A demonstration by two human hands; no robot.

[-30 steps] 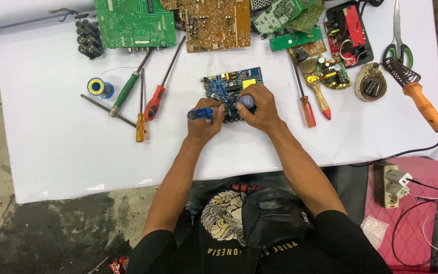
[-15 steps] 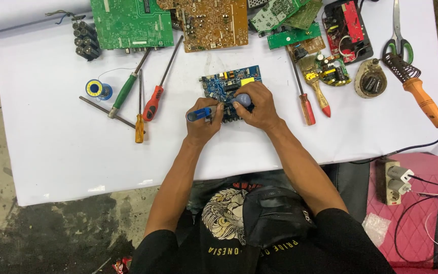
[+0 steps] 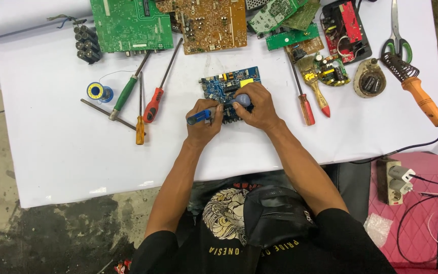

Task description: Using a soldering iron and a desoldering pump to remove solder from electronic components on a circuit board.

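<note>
A small blue circuit board (image 3: 227,83) lies in the middle of the white table (image 3: 51,142). My left hand (image 3: 203,123) grips a blue-handled tool (image 3: 199,117) at the board's near left corner. On the board's near right part my right hand (image 3: 256,105) is closed around a second tool with a rounded bluish handle (image 3: 242,100). Both hands rest on the board and hide its near half.
Several screwdrivers (image 3: 150,104) and a solder spool (image 3: 97,92) lie to the left. Green (image 3: 130,24) and brown (image 3: 209,23) boards line the far edge. A red-handled screwdriver (image 3: 306,107), a soldering iron (image 3: 422,96) and scissors (image 3: 396,30) sit to the right; a power strip (image 3: 392,178) lies off the table.
The view has shifted slightly. Both hands stay on the blue board with only small movements of the tools.
</note>
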